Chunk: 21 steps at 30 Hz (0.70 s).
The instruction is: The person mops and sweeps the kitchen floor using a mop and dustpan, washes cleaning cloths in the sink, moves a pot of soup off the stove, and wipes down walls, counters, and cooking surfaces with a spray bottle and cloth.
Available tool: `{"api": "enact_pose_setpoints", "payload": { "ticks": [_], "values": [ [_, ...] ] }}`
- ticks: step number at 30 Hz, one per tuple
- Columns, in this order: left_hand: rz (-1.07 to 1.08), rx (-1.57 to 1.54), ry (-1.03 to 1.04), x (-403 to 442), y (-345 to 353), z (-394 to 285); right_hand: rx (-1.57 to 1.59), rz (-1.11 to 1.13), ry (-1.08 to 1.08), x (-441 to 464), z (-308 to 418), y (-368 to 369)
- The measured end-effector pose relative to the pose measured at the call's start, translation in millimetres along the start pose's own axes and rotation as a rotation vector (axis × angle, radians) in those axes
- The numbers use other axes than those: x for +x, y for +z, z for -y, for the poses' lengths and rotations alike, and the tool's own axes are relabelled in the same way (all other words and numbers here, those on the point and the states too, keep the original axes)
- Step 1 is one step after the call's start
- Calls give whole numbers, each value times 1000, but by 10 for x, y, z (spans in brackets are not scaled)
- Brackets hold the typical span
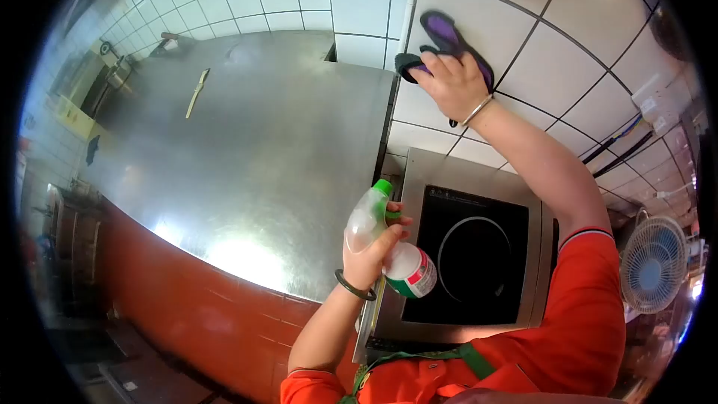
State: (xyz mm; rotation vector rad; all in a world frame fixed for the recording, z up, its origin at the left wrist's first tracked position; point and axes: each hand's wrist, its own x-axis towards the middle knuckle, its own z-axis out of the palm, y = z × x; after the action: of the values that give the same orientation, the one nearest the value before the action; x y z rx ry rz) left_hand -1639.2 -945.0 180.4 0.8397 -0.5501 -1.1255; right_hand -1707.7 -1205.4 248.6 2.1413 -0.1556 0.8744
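Observation:
My left hand (366,254) is wrapped round a spray bottle (407,265) with a clear and green top and a green, white and red label. The bottle is tilted over the left edge of a black induction cooktop (479,254). Up on the white tiled wall (479,7), my right hand (455,84) presses a dark cloth (447,30) with purple patches flat against the tiles. Its fingers are bent over the cloth, and part of the cloth is hidden beneath them.
A steel counter (247,142) stretches out to the left, with a thin pale strip-like object (197,93) lying on it. A fan (653,263) stands at the right. Dark cables (621,151) hang from a wall socket (658,101) near my right arm. Red floor (187,307) shows below the counter.

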Motion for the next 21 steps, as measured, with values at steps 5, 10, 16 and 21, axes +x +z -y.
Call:
{"api": "enact_pose_setpoints", "payload": {
  "ticks": [5, 10, 16, 21],
  "values": [
    [46, 5, -44, -262, -109, 14, 99, 267, -213, -497, 190, 154],
    [83, -13, -57, -421, -223, 41, -32, 175, -96, 22, -132, -205],
    [68, -45, -57, -566, -308, 6, 85, 333, -295, -223, 223, 98],
    [52, -51, -15, -608, -505, 57, -13, 277, -145, 241, -166, -177]
  ]
}}
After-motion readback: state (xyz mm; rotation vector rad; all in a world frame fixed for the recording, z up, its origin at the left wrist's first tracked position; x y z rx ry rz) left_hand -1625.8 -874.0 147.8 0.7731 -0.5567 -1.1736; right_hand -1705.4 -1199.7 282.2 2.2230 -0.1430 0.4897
